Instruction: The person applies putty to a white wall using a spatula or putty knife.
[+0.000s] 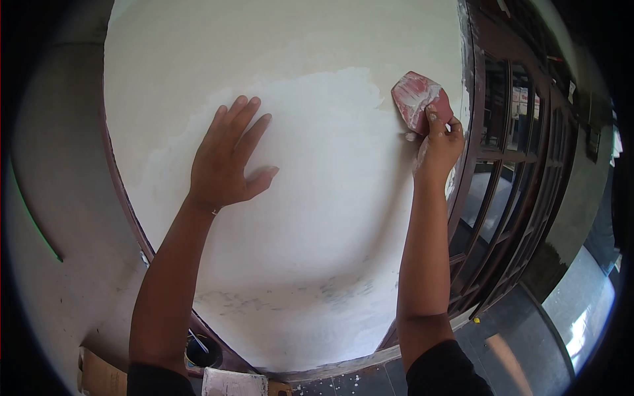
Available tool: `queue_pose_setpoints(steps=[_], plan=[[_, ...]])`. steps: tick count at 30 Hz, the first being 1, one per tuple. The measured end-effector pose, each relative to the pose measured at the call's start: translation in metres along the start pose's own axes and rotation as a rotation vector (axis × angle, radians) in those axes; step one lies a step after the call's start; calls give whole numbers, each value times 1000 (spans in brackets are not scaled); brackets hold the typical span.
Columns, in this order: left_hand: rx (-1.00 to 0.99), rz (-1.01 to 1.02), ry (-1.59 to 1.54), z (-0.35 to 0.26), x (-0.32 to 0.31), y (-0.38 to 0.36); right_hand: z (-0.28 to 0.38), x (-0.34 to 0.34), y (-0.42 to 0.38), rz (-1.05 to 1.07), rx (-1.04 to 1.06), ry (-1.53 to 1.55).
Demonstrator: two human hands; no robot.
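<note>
Fingers spread, my left hand [226,155] lies against the wall panel [317,171], on its left part, and holds nothing. My right hand [439,145] grips a red scraper [416,99] smeared with white paste, at the panel's upper right edge. White paste also marks the fingers and wrist of my right hand. The panel is pale cream at the top and whiter in the middle, with grey-green smudges near its bottom.
A dark-framed window door [505,158] stands at the right. Below, at the left, are a dark pot [205,352] with a stick in it, a cardboard box [102,375] and a white-stained block [234,383]. White specks dot the tiled floor [475,343].
</note>
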State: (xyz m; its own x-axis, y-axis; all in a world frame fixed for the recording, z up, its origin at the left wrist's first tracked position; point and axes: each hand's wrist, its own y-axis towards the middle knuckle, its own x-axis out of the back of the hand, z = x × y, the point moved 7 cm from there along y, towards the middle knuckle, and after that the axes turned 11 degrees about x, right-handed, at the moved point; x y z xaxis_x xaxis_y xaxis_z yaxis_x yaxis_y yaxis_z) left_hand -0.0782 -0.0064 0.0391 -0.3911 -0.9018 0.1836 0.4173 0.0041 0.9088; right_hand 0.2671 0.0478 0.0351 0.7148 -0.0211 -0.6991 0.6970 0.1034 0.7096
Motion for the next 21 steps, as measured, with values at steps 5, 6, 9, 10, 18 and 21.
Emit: queue_pose_setpoints(steps=[5,6,9,10,18,21], plan=[[2,6,-10,-1,0,0,11,35,-18,-118,61,-12],[-3,4,-10,-1,0,0,9,31,-17,-119,61,-10],[-2,-2,-4,0,-1,0,13,-10,-16,11,-5,70],[0,-1,-3,0,-1,0,19,-26,-16,85,-12,72],[0,0,1,-1,-1,0,11,15,-19,-78,-9,-66],[7,2,-10,0,-2,0,15,-1,-18,-39,-3,32]])
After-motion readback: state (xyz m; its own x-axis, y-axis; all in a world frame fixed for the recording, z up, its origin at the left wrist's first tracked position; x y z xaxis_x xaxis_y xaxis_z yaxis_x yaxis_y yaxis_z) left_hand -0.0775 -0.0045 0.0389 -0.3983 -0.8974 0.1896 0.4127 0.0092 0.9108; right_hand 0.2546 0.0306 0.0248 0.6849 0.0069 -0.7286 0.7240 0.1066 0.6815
